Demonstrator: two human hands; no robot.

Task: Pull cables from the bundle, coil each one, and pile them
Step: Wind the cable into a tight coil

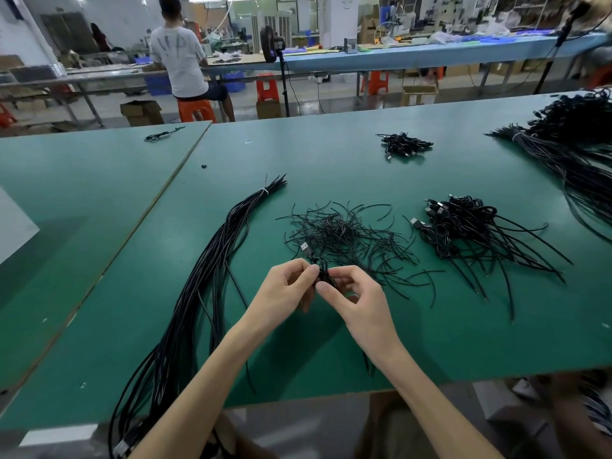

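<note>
Left hand (pixel 288 289) and right hand (pixel 359 301) pinch a small coiled cable (pixel 323 274); a slackened grip could let it spring open into loose strands (pixel 347 233) just beyond.

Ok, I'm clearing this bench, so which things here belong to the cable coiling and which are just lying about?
In the job: left hand, right hand, the cable they pinch, tied bundle, pile of coiled cables, heap of short wires.
Lying about: far-left stray cable, small black scrap.
</note>
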